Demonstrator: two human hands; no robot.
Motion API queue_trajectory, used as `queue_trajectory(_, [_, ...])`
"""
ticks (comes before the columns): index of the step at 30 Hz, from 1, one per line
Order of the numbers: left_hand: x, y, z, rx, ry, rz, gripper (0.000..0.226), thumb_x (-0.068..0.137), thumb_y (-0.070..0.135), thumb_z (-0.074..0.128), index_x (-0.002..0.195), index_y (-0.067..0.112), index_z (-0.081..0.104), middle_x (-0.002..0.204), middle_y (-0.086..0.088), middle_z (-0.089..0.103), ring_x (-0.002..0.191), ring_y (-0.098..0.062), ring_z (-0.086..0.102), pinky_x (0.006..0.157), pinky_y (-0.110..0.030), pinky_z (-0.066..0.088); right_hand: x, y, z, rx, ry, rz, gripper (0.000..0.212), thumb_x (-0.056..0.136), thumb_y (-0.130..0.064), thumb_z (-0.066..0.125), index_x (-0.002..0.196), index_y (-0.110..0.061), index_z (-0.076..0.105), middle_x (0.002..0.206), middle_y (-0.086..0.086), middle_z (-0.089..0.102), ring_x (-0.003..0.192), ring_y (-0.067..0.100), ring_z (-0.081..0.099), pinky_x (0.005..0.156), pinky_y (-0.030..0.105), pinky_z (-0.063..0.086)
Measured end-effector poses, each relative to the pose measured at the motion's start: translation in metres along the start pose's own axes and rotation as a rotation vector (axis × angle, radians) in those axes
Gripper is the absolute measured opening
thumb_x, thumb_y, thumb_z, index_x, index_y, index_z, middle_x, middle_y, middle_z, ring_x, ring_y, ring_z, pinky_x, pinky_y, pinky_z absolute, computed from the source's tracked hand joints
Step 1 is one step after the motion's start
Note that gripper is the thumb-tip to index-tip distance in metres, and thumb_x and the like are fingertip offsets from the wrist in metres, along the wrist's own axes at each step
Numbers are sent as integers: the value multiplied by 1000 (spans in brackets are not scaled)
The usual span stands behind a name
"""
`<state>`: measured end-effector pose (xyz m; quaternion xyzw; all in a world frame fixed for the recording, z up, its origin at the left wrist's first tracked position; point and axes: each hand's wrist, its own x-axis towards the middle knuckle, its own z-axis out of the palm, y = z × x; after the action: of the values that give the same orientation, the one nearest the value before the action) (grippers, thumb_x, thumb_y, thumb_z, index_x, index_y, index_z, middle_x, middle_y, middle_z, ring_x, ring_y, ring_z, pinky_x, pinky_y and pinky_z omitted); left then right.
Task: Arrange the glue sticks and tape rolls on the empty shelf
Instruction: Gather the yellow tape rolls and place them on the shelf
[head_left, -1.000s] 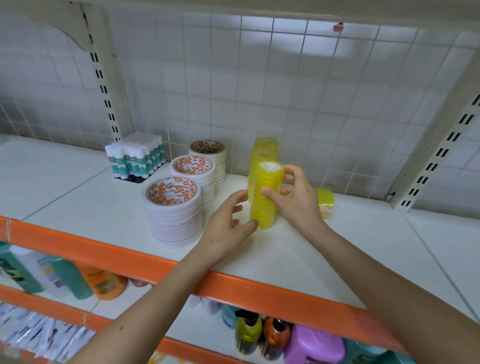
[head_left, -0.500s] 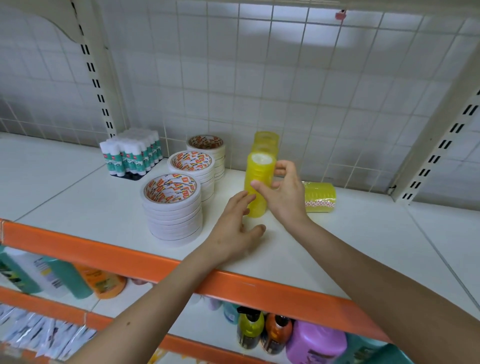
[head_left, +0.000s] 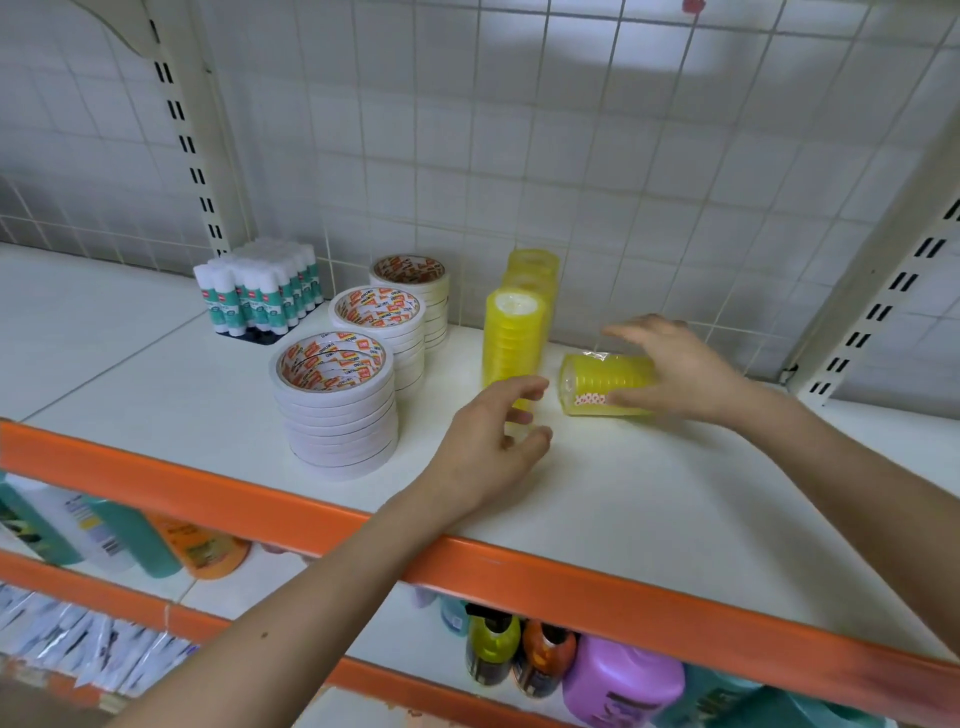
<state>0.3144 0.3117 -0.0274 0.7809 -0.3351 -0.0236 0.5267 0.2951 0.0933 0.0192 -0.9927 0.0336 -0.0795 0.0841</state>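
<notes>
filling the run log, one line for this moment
left hand: at base of upright yellow tape-roll stack | right hand: spread over yellow tape-roll pack lying on its side

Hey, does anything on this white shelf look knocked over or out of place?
Yes. One clear-wrapped pack of yellow tape rolls lies on its side on the white shelf, by the right hand, while the other yellow tape packs beside it stand upright. The white tape stacks and glue sticks look tidy.
</notes>
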Motion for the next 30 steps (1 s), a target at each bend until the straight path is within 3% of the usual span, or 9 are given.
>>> queue_trajectory(3, [1, 7, 14, -40, -88, -25, 38, 87, 12, 58, 123, 19, 51, 113, 10, 51, 96, -7, 54, 75, -17, 46, -3, 12, 17, -234, -109, -10, 86, 75, -38, 68, 143, -30, 17, 145, -1, 31, 129, 27, 28, 104, 37, 31])
queue_trajectory(11, [12, 13, 40, -217, -57, -214, 45, 86, 16, 61, 127, 22, 46, 116, 9, 51, 96, -10, 55, 77, -16, 43, -19, 29, 25, -4, 118, 62, 75, 75, -31, 70, 139, -29, 31, 139, -4, 41, 122, 24, 36, 98, 30, 31])
queue_trajectory(13, [16, 17, 47, -218, -36, -232, 50, 84, 18, 64, 130, 22, 43, 117, 9, 49, 103, -10, 53, 83, -19, 42, -24, 36, 19, 257, 184, 144, 72, 72, -23, 75, 135, -22, 39, 129, -1, 49, 118, 20, 44, 96, 27, 32])
queue_trajectory(16, [29, 27, 56, -288, -40, -274, 66, 78, 28, 72, 135, 22, 38, 127, 10, 48, 113, -8, 49, 92, -22, 41, -34, 41, 5, 974, 83, 209, 66, 71, -4, 72, 126, -21, 41, 126, 0, 54, 98, 8, 58, 83, 23, 48])
queue_trajectory(19, [45, 37, 66, -449, -140, -226, 74, 62, 42, 75, 128, 24, 47, 129, 6, 54, 119, -11, 51, 99, -27, 43, -45, 50, -4, 1213, -111, 114, 66, 62, -9, 78, 119, -15, 45, 109, -1, 67, 83, 5, 66, 69, 19, 54])
queue_trajectory(22, [53, 43, 75, -510, -110, -218, 44, 64, 25, 76, 103, 25, 57, 107, 4, 65, 105, -11, 58, 90, -21, 47, -54, 53, -11, 1211, -245, 60, 71, 48, -28, 86, 110, -22, 52, 104, -10, 69, 91, 5, 66, 75, 19, 54])
queue_trajectory(24, [57, 43, 83, -467, -35, -211, 53, 61, 23, 81, 108, 23, 57, 107, 4, 64, 104, -11, 59, 87, -21, 48, -58, 55, -17, 1111, -251, 73, 57, 67, -21, 79, 116, -28, 51, 120, -10, 61, 103, 4, 62, 91, 23, 50])
queue_trajectory(27, [59, 50, 96, -329, 154, -235, 66, 57, 23, 87, 112, 24, 51, 109, 7, 59, 103, -11, 55, 89, -27, 49, -60, 53, -32, 934, -61, 185, 53, 82, -10, 63, 128, -28, 44, 130, -12, 53, 113, 8, 56, 106, 40, 40])
queue_trajectory(30, [63, 60, 108, -233, 288, -241, 73, 43, 44, 83, 103, 29, 44, 107, 8, 56, 104, -17, 54, 88, -36, 49, -56, 33, -45, 723, 183, 216, 59, 75, -35, 68, 129, -32, 43, 124, -16, 51, 105, 6, 57, 92, 25, 44])
